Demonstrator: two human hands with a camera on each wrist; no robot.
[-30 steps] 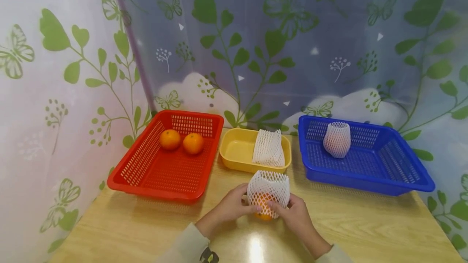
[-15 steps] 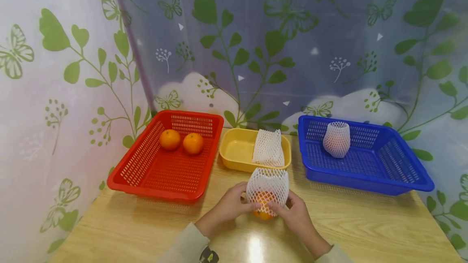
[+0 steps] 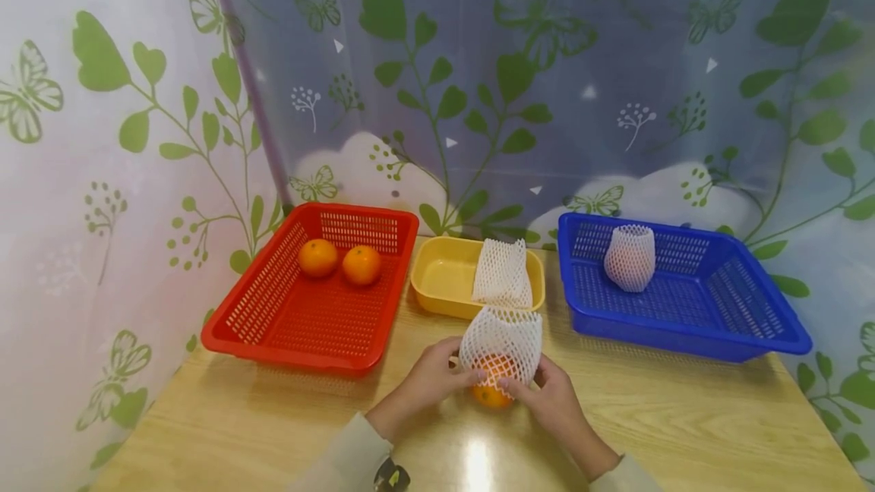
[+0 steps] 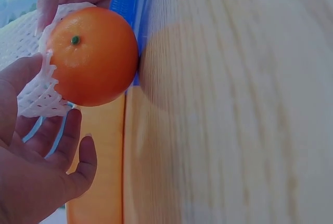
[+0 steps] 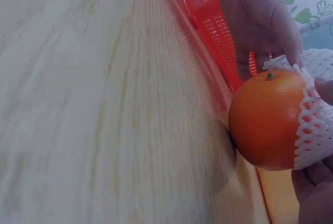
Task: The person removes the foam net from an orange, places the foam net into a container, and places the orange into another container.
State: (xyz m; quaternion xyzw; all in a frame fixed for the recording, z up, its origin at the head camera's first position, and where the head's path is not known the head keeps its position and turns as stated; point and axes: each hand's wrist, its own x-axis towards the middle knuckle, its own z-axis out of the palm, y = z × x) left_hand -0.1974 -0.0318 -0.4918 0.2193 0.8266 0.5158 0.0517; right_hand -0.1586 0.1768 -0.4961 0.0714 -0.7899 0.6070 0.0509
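Red basket (image 3: 307, 325): at the far left of the wooden table (image 3: 683, 401); its long axis runs from near to far.
Loose oranges (image 3: 317, 258): two, side by side in the far part of the red basket.
Left hand (image 3: 437, 372): thumb and fingers grasp the left side of the net rim.
Yellow tray (image 3: 440, 275): behind the hands, long axis crosswise.
Held orange (image 3: 492, 398): between the hands, at the front of the table, partly inside the net; near end bare, green stem facing up and toward the person. Contact with the table cannot be told.
Held foam net sleeve (image 3: 506, 336): around the far part of the held orange; long axis near to far, loose end pointing away from the person toward the yellow tray.
Flat foam netting (image 3: 501, 275): in the right part of the yellow tray, lengthwise near to far.
Right hand (image 3: 550, 397): thumb and fingers grasp the right side of the net rim.
Blue basket (image 3: 690, 310): at right, holding a netted fruit (image 3: 630, 260), its narrower open net end upward.
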